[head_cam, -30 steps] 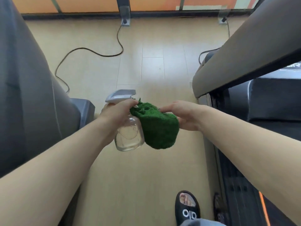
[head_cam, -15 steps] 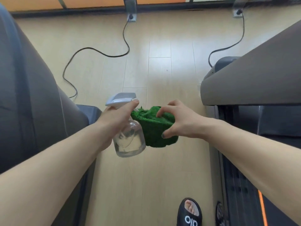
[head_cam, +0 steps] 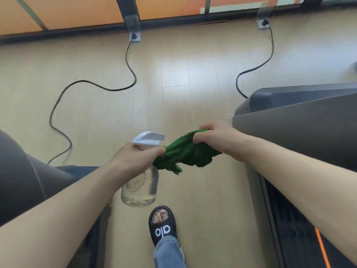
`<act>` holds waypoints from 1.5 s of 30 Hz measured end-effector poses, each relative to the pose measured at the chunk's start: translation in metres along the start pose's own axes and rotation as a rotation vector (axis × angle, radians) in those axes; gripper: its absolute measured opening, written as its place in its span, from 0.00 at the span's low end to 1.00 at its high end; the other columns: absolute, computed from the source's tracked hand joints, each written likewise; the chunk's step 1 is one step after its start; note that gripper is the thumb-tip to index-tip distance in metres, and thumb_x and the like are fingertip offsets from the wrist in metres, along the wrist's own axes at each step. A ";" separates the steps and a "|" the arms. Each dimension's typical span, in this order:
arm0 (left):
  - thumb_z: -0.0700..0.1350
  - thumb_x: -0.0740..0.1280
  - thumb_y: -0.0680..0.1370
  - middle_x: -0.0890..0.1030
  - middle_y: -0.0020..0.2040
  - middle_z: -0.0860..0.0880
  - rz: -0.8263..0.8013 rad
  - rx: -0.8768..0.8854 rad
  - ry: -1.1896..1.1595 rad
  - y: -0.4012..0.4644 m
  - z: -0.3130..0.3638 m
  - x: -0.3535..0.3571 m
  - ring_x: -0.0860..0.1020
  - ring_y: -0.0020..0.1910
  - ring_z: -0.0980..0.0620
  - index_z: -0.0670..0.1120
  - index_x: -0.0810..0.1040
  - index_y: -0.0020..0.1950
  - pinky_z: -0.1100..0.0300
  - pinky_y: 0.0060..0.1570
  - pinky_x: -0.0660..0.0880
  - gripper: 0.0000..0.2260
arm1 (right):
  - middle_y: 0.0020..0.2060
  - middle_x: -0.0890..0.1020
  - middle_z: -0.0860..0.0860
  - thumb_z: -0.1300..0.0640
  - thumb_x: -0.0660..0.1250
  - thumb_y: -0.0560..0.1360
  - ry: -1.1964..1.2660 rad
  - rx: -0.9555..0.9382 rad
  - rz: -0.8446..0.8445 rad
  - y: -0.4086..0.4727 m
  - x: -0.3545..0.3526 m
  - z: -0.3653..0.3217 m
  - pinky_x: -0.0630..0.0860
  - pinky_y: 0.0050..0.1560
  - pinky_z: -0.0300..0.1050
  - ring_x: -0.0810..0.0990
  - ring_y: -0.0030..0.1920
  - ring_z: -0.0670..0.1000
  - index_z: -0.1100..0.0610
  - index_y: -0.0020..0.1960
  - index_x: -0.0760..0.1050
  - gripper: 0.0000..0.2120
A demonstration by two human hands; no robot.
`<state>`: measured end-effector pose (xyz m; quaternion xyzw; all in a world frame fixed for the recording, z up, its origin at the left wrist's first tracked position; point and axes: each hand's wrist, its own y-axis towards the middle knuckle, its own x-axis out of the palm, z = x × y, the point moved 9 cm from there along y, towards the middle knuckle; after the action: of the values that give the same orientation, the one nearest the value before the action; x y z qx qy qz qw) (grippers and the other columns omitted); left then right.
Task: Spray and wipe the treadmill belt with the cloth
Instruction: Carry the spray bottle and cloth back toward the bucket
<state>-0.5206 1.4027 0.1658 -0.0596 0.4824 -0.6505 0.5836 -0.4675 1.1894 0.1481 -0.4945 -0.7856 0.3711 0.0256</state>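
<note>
Now, left to right: your left hand (head_cam: 135,159) grips spray bottle (head_cam: 140,188), also pinches cloth (head_cam: 185,153); right hand (head_cam: 214,135) grips cloth too. Treadmill belt (head_cam: 301,238) near right, untouched. Risk: tugging cloth loosens bottle grip, bottle drops.

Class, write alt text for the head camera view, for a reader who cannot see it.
A person's left hand holds a clear spray bottle and one end of a green cloth, while the right hand grips the other end. Below are a pale wood floor, a black slipper and a treadmill at right.
</note>
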 end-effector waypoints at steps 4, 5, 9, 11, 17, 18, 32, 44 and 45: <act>0.55 0.73 0.77 0.86 0.47 0.44 0.000 -0.012 0.037 0.051 0.031 -0.038 0.83 0.51 0.45 0.51 0.81 0.47 0.45 0.54 0.81 0.09 | 0.45 0.85 0.54 0.51 0.72 0.72 0.074 0.100 0.097 0.046 -0.045 -0.009 0.83 0.50 0.52 0.84 0.47 0.55 0.54 0.47 0.81 0.08; 0.57 0.73 0.77 0.87 0.45 0.45 -0.006 -0.013 0.064 0.059 0.039 -0.046 0.83 0.51 0.45 0.52 0.82 0.48 0.47 0.53 0.81 0.10 | 0.45 0.85 0.54 0.50 0.74 0.72 0.062 0.109 0.105 0.051 -0.052 -0.010 0.83 0.51 0.53 0.84 0.47 0.55 0.53 0.47 0.80 0.08; 0.57 0.75 0.76 0.85 0.48 0.44 -0.035 0.034 0.181 0.109 0.091 -0.086 0.80 0.44 0.47 0.48 0.83 0.53 0.49 0.48 0.80 0.14 | 0.44 0.85 0.58 0.51 0.75 0.73 0.160 0.121 0.204 0.088 -0.093 -0.026 0.84 0.47 0.54 0.85 0.44 0.57 0.58 0.45 0.79 0.11; 0.53 0.76 0.77 0.84 0.49 0.40 -0.083 0.066 0.233 0.133 0.122 -0.088 0.79 0.43 0.47 0.46 0.83 0.54 0.48 0.48 0.79 0.13 | 0.43 0.86 0.57 0.50 0.75 0.71 0.237 0.144 0.272 0.107 -0.117 -0.027 0.84 0.49 0.55 0.86 0.44 0.56 0.57 0.46 0.81 0.12; 0.46 0.74 0.78 0.81 0.45 0.42 -0.147 0.088 0.120 0.192 0.214 -0.064 0.79 0.43 0.45 0.42 0.81 0.50 0.53 0.42 0.76 0.08 | 0.44 0.87 0.59 0.55 0.72 0.74 0.462 0.295 0.270 0.157 -0.159 -0.025 0.85 0.46 0.56 0.87 0.43 0.59 0.61 0.51 0.82 0.10; 0.46 0.74 0.79 0.84 0.47 0.41 -0.158 0.072 0.089 0.204 0.232 -0.056 0.82 0.45 0.44 0.43 0.82 0.49 0.52 0.44 0.79 0.07 | 0.45 0.86 0.60 0.56 0.71 0.75 0.517 0.318 0.266 0.166 -0.167 -0.024 0.85 0.46 0.57 0.87 0.43 0.59 0.61 0.52 0.81 0.10; 0.57 0.83 0.69 0.90 0.46 0.45 -0.374 0.146 0.109 0.290 0.485 0.030 0.89 0.49 0.44 0.48 0.87 0.49 0.45 0.56 0.85 0.16 | 0.44 0.87 0.53 0.21 0.40 0.70 0.615 0.195 0.241 0.259 -0.331 -0.086 0.75 0.63 0.57 0.85 0.50 0.55 0.49 0.54 0.83 0.43; 0.36 0.76 0.75 0.85 0.47 0.43 -0.498 0.410 0.375 0.389 0.707 0.155 0.80 0.46 0.47 0.45 0.82 0.51 0.52 0.43 0.77 0.08 | 0.54 0.80 0.52 0.67 0.63 0.73 0.818 0.248 0.707 0.299 -0.561 0.016 0.77 0.46 0.40 0.78 0.50 0.48 0.54 0.59 0.76 0.17; 0.36 0.76 0.74 0.85 0.49 0.42 -0.529 0.429 0.410 0.399 0.726 0.172 0.81 0.48 0.46 0.45 0.83 0.52 0.49 0.45 0.79 0.09 | 0.56 0.78 0.50 0.71 0.60 0.72 0.842 0.239 0.704 0.305 -0.576 0.025 0.77 0.43 0.36 0.77 0.50 0.45 0.52 0.63 0.76 0.24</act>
<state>0.1707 0.9157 0.1868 0.0727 0.4100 -0.8629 0.2866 0.0473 0.7884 0.1322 -0.8259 -0.4478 0.2140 0.2675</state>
